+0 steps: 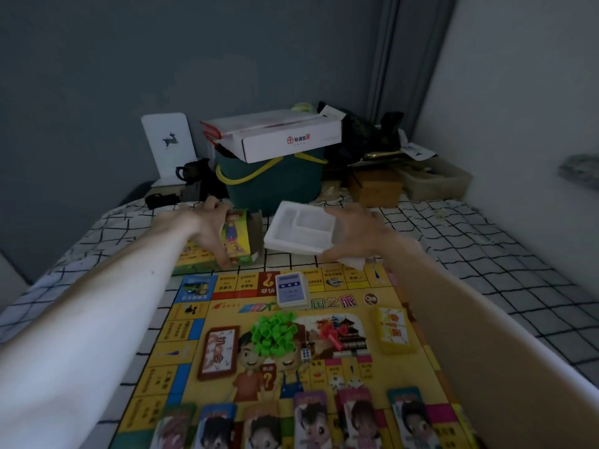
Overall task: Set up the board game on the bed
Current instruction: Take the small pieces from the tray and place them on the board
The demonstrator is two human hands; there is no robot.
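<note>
The yellow game board (324,377) lies flat on the checked bed sheet (486,254). On it sit a blue card deck (291,289), a red-brown card deck (217,351), a yellow card deck (394,329), a heap of green houses (275,332), red pieces (332,335), dice (306,354) and several character cards (312,419) along the near edge. Beyond the board, my left hand (210,234) grips the colourful game box (238,238). My right hand (359,234) holds the white plastic insert tray (299,231) by its right side.
At the head of the bed stand a green basket (275,186) with a white carton (278,137) on top, a dark teapot (191,173), a white stand (168,140), a brown box (376,186) and black bags (363,134). A wall runs along the right.
</note>
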